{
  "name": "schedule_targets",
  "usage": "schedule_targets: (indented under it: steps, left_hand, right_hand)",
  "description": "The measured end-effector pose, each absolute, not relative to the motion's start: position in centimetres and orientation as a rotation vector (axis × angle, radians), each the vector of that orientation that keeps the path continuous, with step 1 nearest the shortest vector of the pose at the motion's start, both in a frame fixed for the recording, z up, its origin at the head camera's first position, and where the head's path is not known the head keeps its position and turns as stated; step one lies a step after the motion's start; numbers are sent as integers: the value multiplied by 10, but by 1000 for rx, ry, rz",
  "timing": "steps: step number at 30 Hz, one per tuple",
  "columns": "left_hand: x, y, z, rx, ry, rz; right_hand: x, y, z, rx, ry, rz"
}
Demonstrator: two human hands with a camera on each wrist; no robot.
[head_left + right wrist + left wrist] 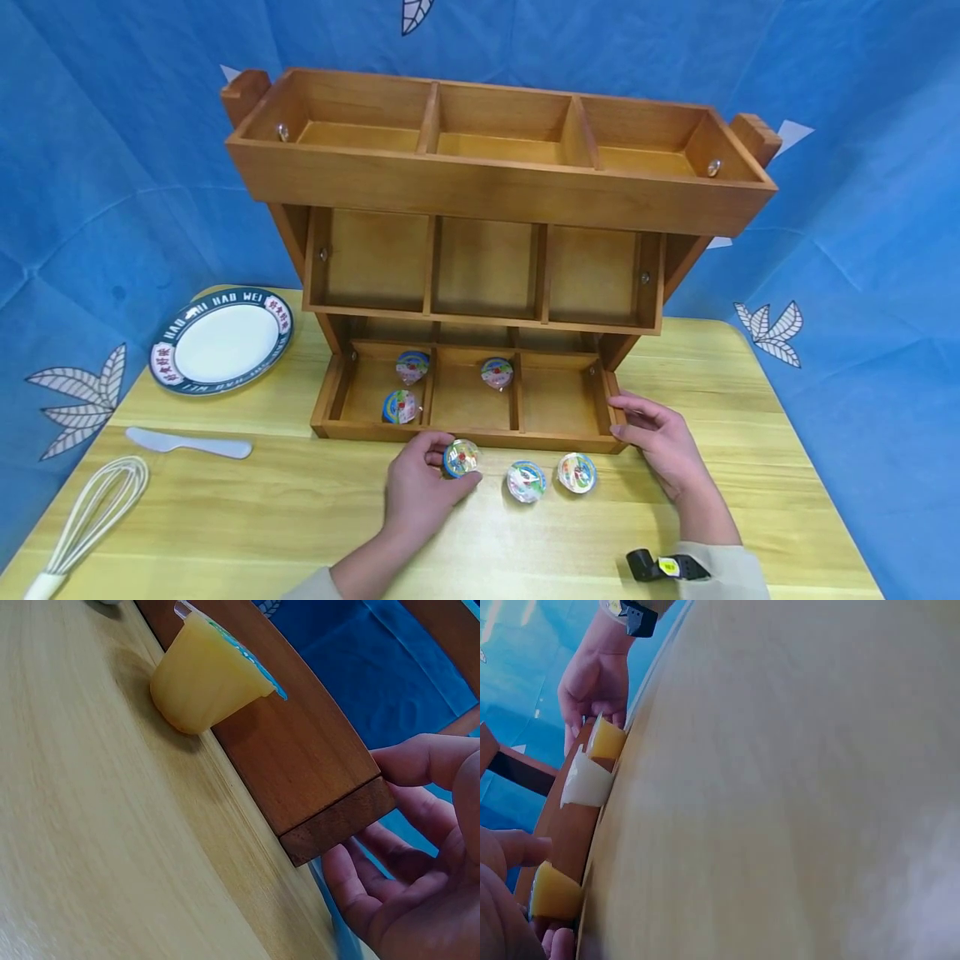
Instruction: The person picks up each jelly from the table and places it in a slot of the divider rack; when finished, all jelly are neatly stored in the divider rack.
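Observation:
My left hand [423, 487] has its fingers and thumb around a yellow jelly cup [461, 458] just in front of the rack's lowest tray. Close by stand a whitish jelly cup [527, 482] and another yellow jelly cup [210, 675]. At the lowest tray's right end, my right hand [663, 446] holds the wooden rack [300, 735], its fingers curled against the end and one digit on the top corner. In the tray, two jelly cups [401, 406] lie in the left compartment and one jelly cup [497, 372] in the middle one.
The rack's top tray [502, 187] and middle tray [480, 317] overhang the lowest one. At the left lie a plate [223, 342] with a lettered rim, a white plastic knife [187, 443] and a whisk [97, 508]. Blue cloth [150, 100] surrounds the wooden table [247, 517].

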State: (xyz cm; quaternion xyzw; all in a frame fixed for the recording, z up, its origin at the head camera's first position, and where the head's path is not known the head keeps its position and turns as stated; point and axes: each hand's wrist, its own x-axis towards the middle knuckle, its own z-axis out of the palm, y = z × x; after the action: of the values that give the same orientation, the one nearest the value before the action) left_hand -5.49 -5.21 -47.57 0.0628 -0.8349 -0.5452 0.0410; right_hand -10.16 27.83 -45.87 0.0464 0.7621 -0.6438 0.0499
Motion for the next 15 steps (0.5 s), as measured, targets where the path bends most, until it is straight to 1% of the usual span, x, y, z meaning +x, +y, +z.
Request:
schedule_targets:
  steps: [6, 15]
  left_hand:
    - [-54, -49, -477, 204, -2569, -1625]
    - [-52, -54, -476, 26, -2645, -1663]
  right_hand:
    - [-102, 279, -459, 150, 2319, -1954]
    - [-102, 278, -459, 160, 2324, -1949]
